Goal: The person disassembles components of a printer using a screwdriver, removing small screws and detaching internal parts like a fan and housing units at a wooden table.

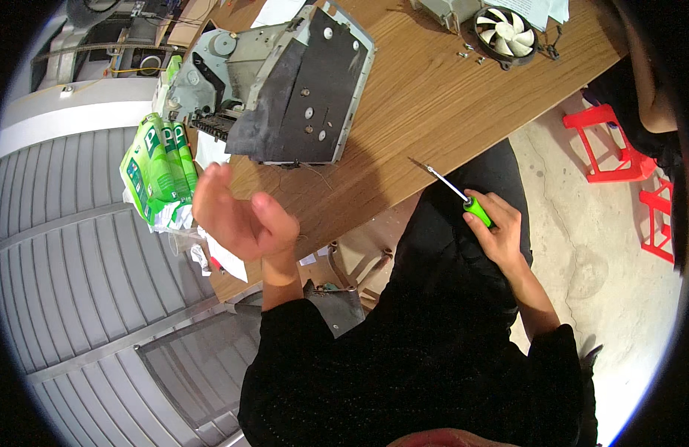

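Note:
My right hand (501, 235) is closed around the green handle of a screwdriver (452, 186), over my right thigh by the table's near edge. The metal shaft points up and left, and at its tip sits a small light bit, perhaps a screw. My left hand (240, 220) is raised with its palm up and its thumb apart from the fingers, slightly blurred. Nothing shows in it. Just beyond that hand, apart from it, a grey machine housing (248, 67) with a black side panel (292, 104) rests on the table.
On the wooden table (426, 104) a black-framed fan (505, 33) with white blades lies at the far right beside several screws (470, 54). Green plastic packages (162, 167) stand at the left edge. A person (653, 97) and red stools (616, 145) are at the right.

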`<state>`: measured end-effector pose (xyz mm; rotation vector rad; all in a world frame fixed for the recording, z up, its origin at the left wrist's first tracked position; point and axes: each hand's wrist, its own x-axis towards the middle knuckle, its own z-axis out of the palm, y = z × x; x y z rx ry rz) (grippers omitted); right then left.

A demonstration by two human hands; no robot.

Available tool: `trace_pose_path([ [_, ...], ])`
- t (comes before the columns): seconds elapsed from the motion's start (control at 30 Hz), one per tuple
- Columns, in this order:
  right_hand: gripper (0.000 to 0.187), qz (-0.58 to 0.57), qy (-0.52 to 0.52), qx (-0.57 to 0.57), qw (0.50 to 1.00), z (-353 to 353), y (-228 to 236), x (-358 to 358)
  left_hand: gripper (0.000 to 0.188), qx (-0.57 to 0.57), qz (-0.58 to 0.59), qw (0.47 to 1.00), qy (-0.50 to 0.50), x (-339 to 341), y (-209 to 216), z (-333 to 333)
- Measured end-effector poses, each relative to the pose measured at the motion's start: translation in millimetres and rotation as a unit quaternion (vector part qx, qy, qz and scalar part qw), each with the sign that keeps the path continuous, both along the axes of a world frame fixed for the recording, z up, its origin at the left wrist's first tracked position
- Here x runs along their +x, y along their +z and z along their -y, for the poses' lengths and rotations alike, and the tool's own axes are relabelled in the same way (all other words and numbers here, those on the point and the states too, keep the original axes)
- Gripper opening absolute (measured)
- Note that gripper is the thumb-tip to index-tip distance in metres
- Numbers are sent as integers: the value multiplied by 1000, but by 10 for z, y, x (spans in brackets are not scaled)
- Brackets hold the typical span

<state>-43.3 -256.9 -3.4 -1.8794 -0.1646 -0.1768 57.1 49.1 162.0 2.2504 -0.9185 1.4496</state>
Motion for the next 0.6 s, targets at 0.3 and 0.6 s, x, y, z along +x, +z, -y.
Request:
trace_pose_path([
  [0.3,33,6,-7,-8,1000,22,-44,-14,25,18,-200,971,-128,-184,-223,301],
  [0.6,35,19,1,-13,1000,34,-11,-58,31,-426,-585,666,-182,-431,-833,1068],
])
